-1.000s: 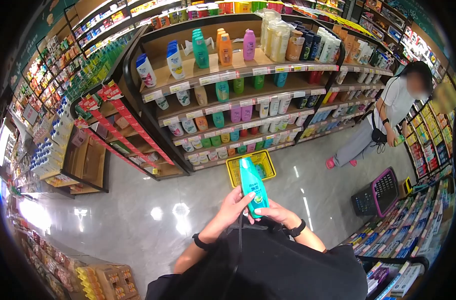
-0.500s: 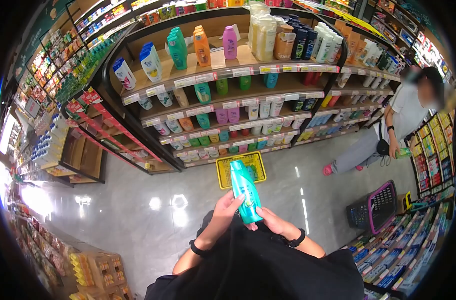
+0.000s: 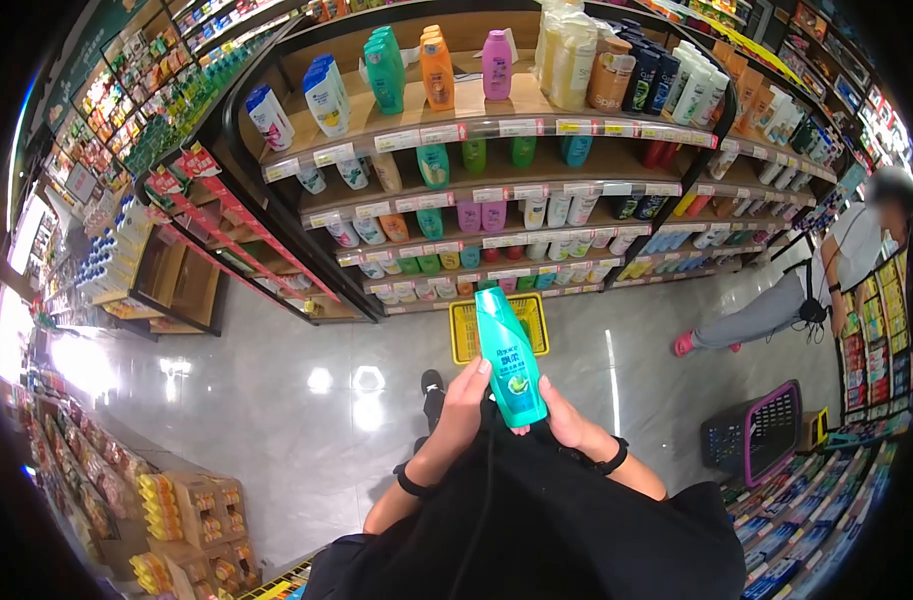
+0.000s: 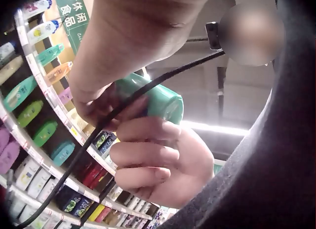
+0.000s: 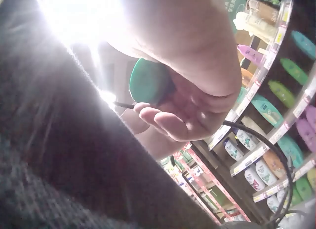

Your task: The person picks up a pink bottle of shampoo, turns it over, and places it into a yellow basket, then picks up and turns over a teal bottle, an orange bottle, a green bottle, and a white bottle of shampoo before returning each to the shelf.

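- Shelving unit (image 3: 521, 103): 12 o'clock, curved, tiers stocked.
- Dark basket (image 3: 734, 440), purple rim: on floor, between 3 and 4 o'clock.
- Yellow basket (image 3: 463, 342): on floor, 12 o'clock, partly hidden.
- Teal bottle (image 3: 513, 365): centre, between both hands, label up, cap towards 11:30.
- Left hand (image 3: 460, 402): 8 o'clock side, partly curled, gripping bottle.
- Right hand (image 3: 572, 420): 4 o'clock side, half closed, holding bottle's base end.
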Action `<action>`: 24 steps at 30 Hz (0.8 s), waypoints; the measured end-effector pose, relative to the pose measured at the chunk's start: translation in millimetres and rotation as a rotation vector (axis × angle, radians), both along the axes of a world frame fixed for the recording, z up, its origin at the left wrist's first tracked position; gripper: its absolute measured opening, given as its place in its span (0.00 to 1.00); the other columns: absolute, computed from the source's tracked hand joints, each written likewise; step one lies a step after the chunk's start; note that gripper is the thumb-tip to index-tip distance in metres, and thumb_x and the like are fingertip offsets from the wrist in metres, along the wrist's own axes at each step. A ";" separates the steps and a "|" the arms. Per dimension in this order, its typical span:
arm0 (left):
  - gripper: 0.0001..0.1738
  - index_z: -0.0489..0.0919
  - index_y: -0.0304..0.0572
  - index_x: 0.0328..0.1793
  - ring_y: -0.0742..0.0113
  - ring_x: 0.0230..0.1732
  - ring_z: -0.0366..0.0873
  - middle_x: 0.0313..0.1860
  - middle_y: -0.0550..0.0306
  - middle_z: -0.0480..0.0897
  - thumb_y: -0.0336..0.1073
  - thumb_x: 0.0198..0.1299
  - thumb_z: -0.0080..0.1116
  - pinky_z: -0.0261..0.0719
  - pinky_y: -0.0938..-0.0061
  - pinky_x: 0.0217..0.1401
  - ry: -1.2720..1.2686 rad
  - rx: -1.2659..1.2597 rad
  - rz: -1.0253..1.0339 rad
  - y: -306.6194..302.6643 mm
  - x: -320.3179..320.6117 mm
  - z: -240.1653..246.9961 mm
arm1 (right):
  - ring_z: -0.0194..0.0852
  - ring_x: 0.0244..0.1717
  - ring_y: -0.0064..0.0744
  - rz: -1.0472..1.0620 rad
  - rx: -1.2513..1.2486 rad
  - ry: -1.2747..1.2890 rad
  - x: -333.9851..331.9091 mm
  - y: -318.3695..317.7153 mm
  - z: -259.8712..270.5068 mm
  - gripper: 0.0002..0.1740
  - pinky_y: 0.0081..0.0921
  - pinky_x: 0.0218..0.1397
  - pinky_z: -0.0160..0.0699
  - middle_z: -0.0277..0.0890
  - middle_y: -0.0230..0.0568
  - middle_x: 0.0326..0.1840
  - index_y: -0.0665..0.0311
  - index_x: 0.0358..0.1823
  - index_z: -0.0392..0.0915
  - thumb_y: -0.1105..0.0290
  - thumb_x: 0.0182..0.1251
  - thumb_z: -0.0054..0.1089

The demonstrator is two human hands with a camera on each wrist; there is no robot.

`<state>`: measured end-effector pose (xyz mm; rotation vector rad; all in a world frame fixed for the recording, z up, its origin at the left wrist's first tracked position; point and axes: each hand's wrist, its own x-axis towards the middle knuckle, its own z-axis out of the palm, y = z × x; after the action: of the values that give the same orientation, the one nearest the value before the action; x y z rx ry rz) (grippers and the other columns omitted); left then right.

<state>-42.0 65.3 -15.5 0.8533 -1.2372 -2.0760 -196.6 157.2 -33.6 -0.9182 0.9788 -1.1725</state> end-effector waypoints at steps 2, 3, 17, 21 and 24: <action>0.23 0.72 0.34 0.67 0.70 0.56 0.74 0.53 0.56 0.79 0.44 0.80 0.39 0.68 0.73 0.65 -0.007 0.026 0.017 2.8 0.3 3.7 | 0.72 0.29 0.24 0.033 0.037 0.008 -1.9 0.0 -4.3 0.47 0.21 0.37 0.72 0.75 0.36 0.30 0.68 0.61 0.72 0.32 0.78 0.17; 0.23 0.72 0.33 0.68 0.70 0.56 0.73 0.54 0.56 0.79 0.44 0.80 0.39 0.68 0.73 0.66 -0.003 0.027 0.022 3.1 0.0 2.5 | 0.72 0.29 0.24 0.049 0.052 0.015 -3.6 -0.7 -5.7 0.47 0.21 0.37 0.73 0.75 0.36 0.30 0.68 0.61 0.72 0.32 0.78 0.17; 0.23 0.72 0.35 0.68 0.76 0.47 0.71 0.48 0.62 0.78 0.45 0.79 0.41 0.66 0.81 0.51 0.059 0.010 0.044 11.8 -1.8 -25.4 | 0.75 0.34 0.26 -0.025 0.079 -0.002 0.4 10.4 -17.4 0.39 0.24 0.46 0.75 0.79 0.36 0.32 0.66 0.43 0.76 0.42 0.84 0.17; 0.22 0.74 0.39 0.64 0.81 0.32 0.61 0.34 0.69 0.71 0.46 0.78 0.41 0.58 0.84 0.35 0.021 -0.042 0.029 15.1 -1.5 -4.9 | 0.75 0.34 0.26 -0.001 0.074 0.001 -1.7 16.7 -22.1 0.39 0.24 0.46 0.75 0.79 0.37 0.33 0.66 0.44 0.76 0.43 0.83 0.16; 0.21 0.74 0.39 0.63 0.81 0.29 0.56 0.31 0.71 0.66 0.46 0.78 0.41 0.54 0.83 0.32 0.044 0.045 0.035 17.1 0.0 -1.0 | 0.75 0.35 0.26 0.022 0.075 0.013 -3.0 15.2 -21.9 0.39 0.24 0.46 0.75 0.79 0.37 0.33 0.66 0.44 0.76 0.42 0.83 0.16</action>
<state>-42.0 82.4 -16.6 0.8388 -1.1491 -2.0906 -199.6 172.4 -55.6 -0.8759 1.0135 -1.1055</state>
